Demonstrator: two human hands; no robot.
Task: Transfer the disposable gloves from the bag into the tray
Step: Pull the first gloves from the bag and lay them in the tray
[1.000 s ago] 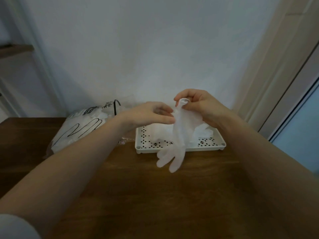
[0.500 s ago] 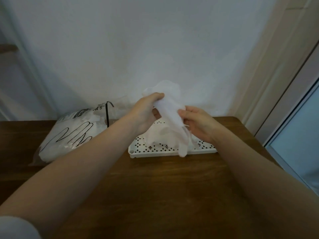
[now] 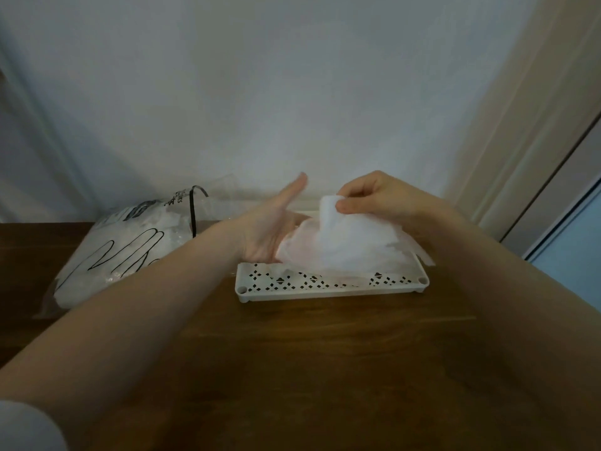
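Both hands have come down since half a second ago, when they held the glove up above the tray; the left has let go of it. Now the left hand [image 3: 270,229] stands flat, fingers straight, at the tray's [image 3: 331,292] left end, touching the pile of gloves [image 3: 351,255] that lies in the tray. The right hand [image 3: 374,198] pinches an upturned edge of the top glove above the tray's middle. The bag [image 3: 123,252], with more gloves inside, lies on the table [image 3: 325,369] just left of the tray. Judging by this, a glove is being laid down; next the right hand should release it and a hand should reach to the bag.
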